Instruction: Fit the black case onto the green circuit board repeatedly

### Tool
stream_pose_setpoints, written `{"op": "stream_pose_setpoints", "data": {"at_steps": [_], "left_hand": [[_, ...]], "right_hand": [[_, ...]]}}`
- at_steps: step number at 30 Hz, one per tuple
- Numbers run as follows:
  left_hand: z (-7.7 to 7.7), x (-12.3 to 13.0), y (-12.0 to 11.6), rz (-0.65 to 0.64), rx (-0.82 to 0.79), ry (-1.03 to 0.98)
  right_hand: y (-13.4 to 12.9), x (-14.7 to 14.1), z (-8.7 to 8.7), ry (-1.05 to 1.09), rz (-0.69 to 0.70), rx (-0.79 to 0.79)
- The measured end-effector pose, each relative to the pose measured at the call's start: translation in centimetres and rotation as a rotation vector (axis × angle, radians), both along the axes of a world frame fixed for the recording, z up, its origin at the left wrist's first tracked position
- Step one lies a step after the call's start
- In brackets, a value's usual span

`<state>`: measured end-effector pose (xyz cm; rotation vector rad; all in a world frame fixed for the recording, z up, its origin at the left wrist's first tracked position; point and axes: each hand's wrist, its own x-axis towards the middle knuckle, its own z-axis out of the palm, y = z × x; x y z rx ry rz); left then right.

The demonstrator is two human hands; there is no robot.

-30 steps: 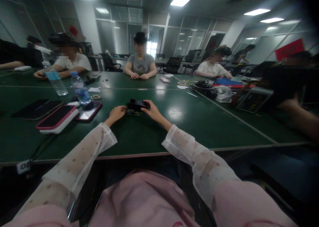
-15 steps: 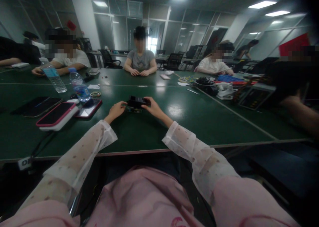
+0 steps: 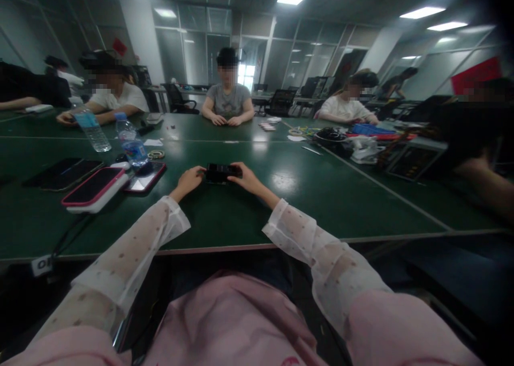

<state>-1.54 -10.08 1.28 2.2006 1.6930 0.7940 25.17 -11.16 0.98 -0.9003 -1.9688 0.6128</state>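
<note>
Over the green table, a small black box-shaped device (image 3: 219, 174) lies between my two hands, its kind too small and dark to tell. My left hand (image 3: 190, 182) has its fingertips pressed against the device's left end. At the other end, my right hand (image 3: 248, 178) grips the device with thumb and fingers closed. A thin edge like a circuit board shows under the device's near side. Both forearms, in sheer white dotted sleeves, reach forward across the table edge.
To the left lie a pink-cased phone (image 3: 94, 187) on a white block, dark phones (image 3: 70, 173) and a red-edged phone (image 3: 148, 176). Two water bottles (image 3: 134, 147) stand behind. Cables (image 3: 331, 136) and a metal box (image 3: 416, 158) are at right. Several people sit around.
The black device was tilted and raised above a board-like part; now it lies lower and flatter over it. Both hands stay at its ends. The view has shifted slightly.
</note>
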Motion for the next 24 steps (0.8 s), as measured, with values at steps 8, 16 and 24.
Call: {"op": "stream_pose_setpoints", "data": {"at_steps": [8, 16, 24], "left_hand": [[-0.1, 0.1, 0.1, -0.003, 0.016, -0.005], [0.1, 0.3, -0.1, -0.043, 0.059, -0.084], [0.7, 0.5, -0.7, -0.062, 0.054, 0.023]], "right_hand": [[0.0, 0.0, -0.6, -0.108, 0.015, -0.027], [-0.6, -0.2, -0.1, -0.124, -0.005, -0.005], [-0.7, -0.3, 0.1, -0.137, -0.001, -0.030]]}}
